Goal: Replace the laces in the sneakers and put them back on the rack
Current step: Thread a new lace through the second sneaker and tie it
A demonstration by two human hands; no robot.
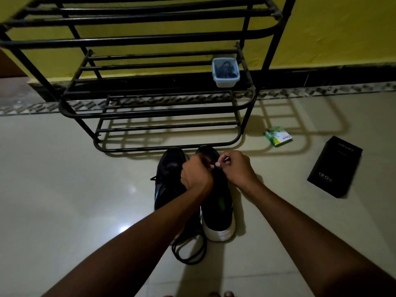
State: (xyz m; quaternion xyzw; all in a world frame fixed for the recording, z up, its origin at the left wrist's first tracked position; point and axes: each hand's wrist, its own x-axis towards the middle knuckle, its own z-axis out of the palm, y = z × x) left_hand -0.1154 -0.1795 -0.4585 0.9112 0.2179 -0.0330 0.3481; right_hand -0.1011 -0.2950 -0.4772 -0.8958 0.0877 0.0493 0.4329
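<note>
Before the rack, left hand and right hand pinch the lace of one sneaker, apparently mid-relacing; another eyelet likely next.

One wide-angle camera, worn on the person's head, faces forward and downward at the glossy cream tiled floor. Both forearms enter from the bottom edge, close to the lens. The black tubular metal shoe rack stands near, ahead, against the yellow wall.
</note>
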